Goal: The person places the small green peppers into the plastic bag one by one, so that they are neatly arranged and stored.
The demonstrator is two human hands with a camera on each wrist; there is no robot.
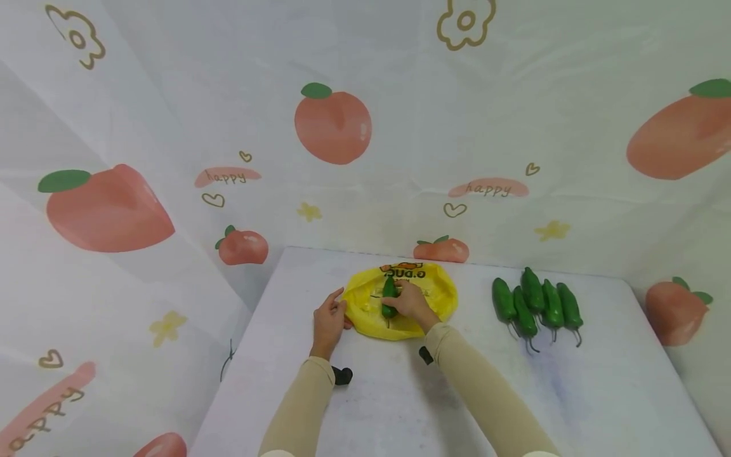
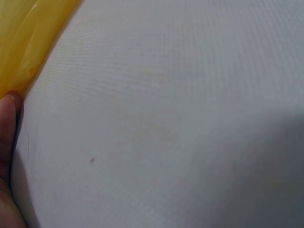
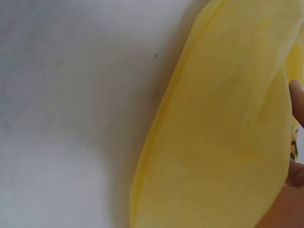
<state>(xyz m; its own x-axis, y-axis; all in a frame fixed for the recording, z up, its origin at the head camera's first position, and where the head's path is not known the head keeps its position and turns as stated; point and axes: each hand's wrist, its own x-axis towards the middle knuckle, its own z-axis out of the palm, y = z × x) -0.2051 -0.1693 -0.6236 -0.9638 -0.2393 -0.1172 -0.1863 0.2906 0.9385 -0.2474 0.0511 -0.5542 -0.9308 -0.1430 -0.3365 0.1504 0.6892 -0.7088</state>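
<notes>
A yellow plastic bag [image 1: 365,327] with dark lettering lies on the table, its mouth spread open. My right hand [image 1: 415,304] reaches over the bag and holds a green pepper [image 1: 389,289] between thumb and fingers, its stem pointing toward me. At the bag's left rim, my left hand [image 1: 328,324] touches the plastic with fairly straight fingers. In the left wrist view, a fingertip of that hand meets the edge of the bag [image 2: 28,38]. A raised fold of the bag [image 3: 213,123] hides most of my right hand and the pepper in the right wrist view.
Several green peppers [image 1: 533,298] lie grouped on the right of the white table [image 1: 394,406], stems toward me. A white backdrop [image 1: 388,209] printed with peaches rises behind the table and along its sides.
</notes>
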